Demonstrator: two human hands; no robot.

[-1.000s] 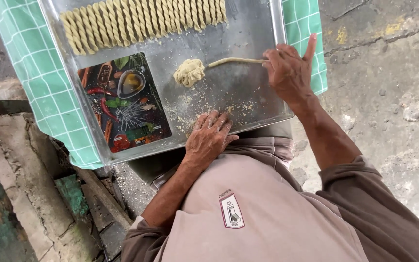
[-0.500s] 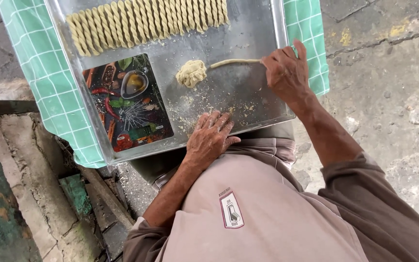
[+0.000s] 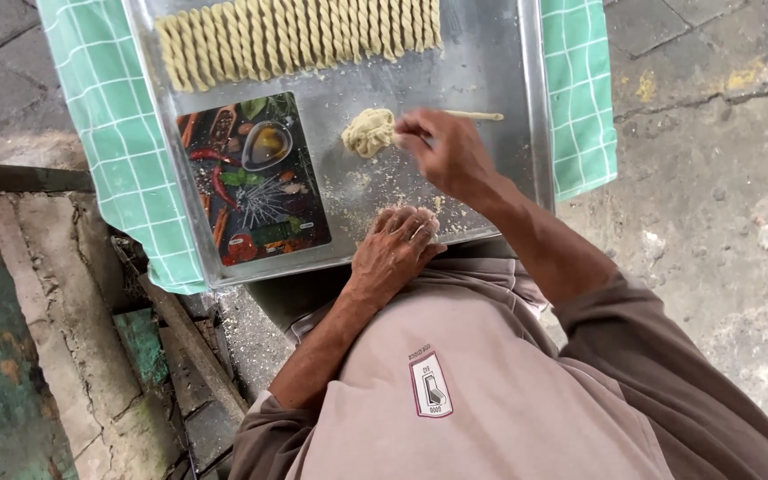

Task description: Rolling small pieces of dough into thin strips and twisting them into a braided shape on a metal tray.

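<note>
Now right hand [image 3: 451, 156] reaches over metal tray [image 3: 500, 71], fingers pinched on dough rope [image 3: 473, 116] beside coiled dough lump [image 3: 368, 132]. Left hand [image 3: 395, 249] rests palm-down, loosely curled, empty, at tray's near edge. Rope's mid part hidden under fingers; twisted dough sticks [image 3: 295, 36] cut off at top.

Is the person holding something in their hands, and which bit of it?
The right hand pinches the dough strand where it joins the coiled dough lump. The left hand holds nothing; it rests flat on the metal tray.

light: soft, even daylight | shadows: faint | glare: dull sheen on metal tray [image 3: 508, 98] | focus: sharp, slight blur on moving hand
</note>
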